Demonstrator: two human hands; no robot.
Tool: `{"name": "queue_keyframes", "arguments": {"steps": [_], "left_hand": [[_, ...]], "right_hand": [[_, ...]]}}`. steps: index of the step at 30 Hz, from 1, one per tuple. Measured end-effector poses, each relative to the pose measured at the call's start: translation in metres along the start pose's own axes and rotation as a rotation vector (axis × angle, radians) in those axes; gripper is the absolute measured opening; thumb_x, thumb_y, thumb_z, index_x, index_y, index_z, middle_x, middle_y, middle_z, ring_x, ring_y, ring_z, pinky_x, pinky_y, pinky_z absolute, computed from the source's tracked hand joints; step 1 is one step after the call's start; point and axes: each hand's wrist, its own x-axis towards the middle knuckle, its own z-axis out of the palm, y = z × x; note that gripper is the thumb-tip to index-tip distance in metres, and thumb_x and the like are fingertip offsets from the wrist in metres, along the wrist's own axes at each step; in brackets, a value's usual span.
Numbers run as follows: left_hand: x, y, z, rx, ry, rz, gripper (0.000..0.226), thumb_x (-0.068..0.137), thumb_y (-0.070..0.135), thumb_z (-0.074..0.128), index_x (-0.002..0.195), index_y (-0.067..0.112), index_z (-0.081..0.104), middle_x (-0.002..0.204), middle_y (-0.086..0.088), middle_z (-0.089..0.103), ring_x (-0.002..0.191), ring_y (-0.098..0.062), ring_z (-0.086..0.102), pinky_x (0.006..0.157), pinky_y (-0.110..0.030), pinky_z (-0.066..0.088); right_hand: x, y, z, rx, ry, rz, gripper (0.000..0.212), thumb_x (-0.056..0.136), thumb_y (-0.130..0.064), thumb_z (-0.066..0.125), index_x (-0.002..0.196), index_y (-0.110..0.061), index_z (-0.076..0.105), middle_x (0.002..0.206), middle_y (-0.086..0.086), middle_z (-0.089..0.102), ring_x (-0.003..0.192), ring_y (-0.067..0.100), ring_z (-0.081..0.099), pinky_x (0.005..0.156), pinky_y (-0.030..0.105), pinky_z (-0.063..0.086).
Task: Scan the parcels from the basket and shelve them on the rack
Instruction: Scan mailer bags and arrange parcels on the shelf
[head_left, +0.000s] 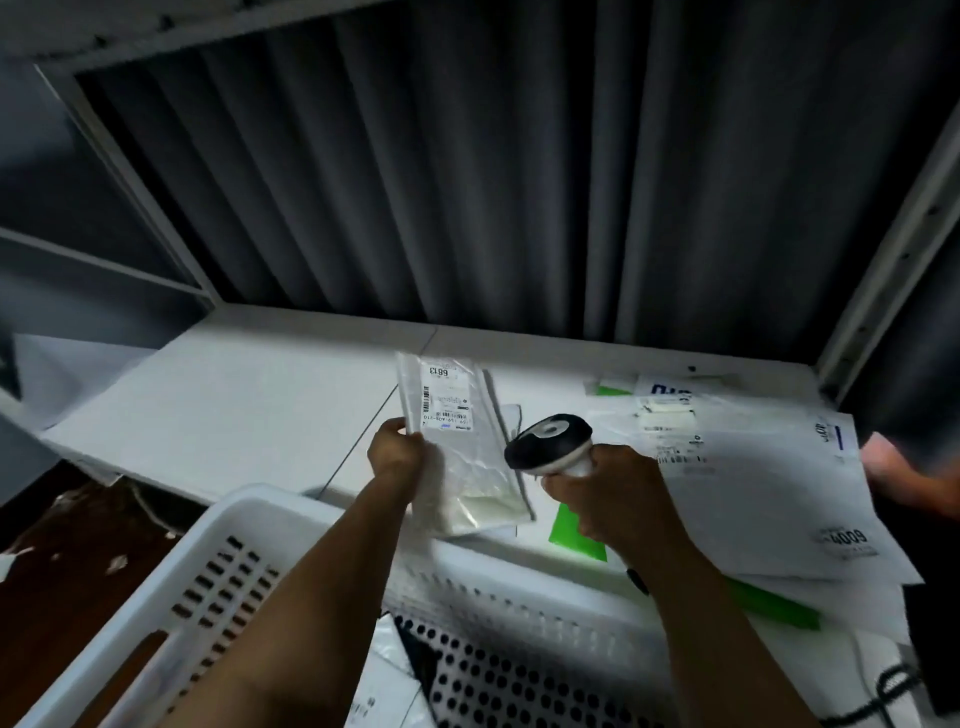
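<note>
Clear parcel (457, 441) labelled "6813" in left grip (397, 457); right grip (597, 493) clasps scanner (550, 441).

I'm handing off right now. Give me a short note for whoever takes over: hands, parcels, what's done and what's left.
Left hand: holds a clear plastic parcel by its left edge, label up, over the shelf.
Right hand: grips the handheld scanner, its head right beside that parcel.
Several flat white parcels already lie on the right part of the shelf; the left part is bare.
The white basket sits below, in front, with more parcels visible inside.
Left: confirm the scan of the held parcel (cannot tell if it registered), shelve it, then continue with the basket.
</note>
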Motion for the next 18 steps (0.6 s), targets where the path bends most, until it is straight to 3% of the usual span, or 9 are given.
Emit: {"name": "queue_keyframes", "arguments": {"steps": [4,6,8,12,16,18], "left_hand": [[0.018,-0.013,-0.002,-0.009,-0.147,-0.037,0.050,0.086,0.005,0.063,0.134,0.005,0.049,0.124,-0.020,0.061,0.113,-0.035,0.060,0.097,-0.041,0.049],[0.017,-0.012,-0.013,0.007,-0.149,-0.032,0.048,0.089,0.002,0.057,0.136,0.006,0.047,0.124,-0.021,0.061,0.103,-0.035,0.063,0.083,-0.034,0.053],[0.009,-0.013,-0.028,0.016,-0.140,0.029,0.042,0.089,0.001,0.055,0.131,0.005,0.050,0.115,-0.026,0.065,0.089,-0.036,0.063,0.070,-0.029,0.046],[-0.033,-0.019,-0.068,0.045,-0.182,0.198,0.030,0.090,0.003,0.058,0.117,0.016,0.061,0.113,-0.012,0.068,0.102,-0.033,0.064,0.095,-0.043,0.048],[-0.095,-0.044,-0.112,0.119,-0.210,0.460,0.030,0.091,0.001,0.056,0.119,0.012,0.062,0.109,0.004,0.063,0.101,-0.011,0.059,0.087,-0.016,0.043],[-0.119,-0.072,-0.133,0.097,-0.195,0.502,0.030,0.091,-0.001,0.056,0.118,0.011,0.063,0.105,0.004,0.064,0.097,-0.011,0.060,0.082,-0.017,0.044]], "right_hand": [[0.001,0.000,0.001,0.013,-0.057,0.014,0.018,0.073,-0.027,0.076,0.072,-0.011,0.066,0.060,0.002,0.064,0.050,0.019,0.060,0.055,0.033,0.053],[-0.004,-0.003,0.000,0.017,-0.074,0.005,0.017,0.073,-0.026,0.077,0.070,-0.014,0.065,0.060,0.001,0.064,0.045,0.015,0.058,0.050,0.027,0.049],[-0.013,-0.007,-0.001,0.009,-0.073,-0.022,0.017,0.074,-0.024,0.077,0.069,-0.013,0.065,0.060,0.003,0.065,0.045,0.015,0.058,0.049,0.027,0.051],[-0.039,-0.017,-0.004,-0.083,-0.024,-0.119,0.029,0.073,-0.027,0.079,0.085,-0.002,0.068,0.077,0.012,0.070,0.070,0.027,0.068,0.068,0.041,0.058],[-0.089,-0.025,0.003,-0.179,-0.046,-0.109,0.029,0.075,-0.032,0.077,0.084,-0.006,0.066,0.078,0.005,0.067,0.075,0.024,0.066,0.069,0.038,0.056],[-0.119,-0.027,0.011,-0.288,-0.065,-0.120,0.026,0.077,-0.033,0.075,0.084,-0.011,0.065,0.080,0.005,0.063,0.078,0.021,0.061,0.065,0.029,0.046]]}}
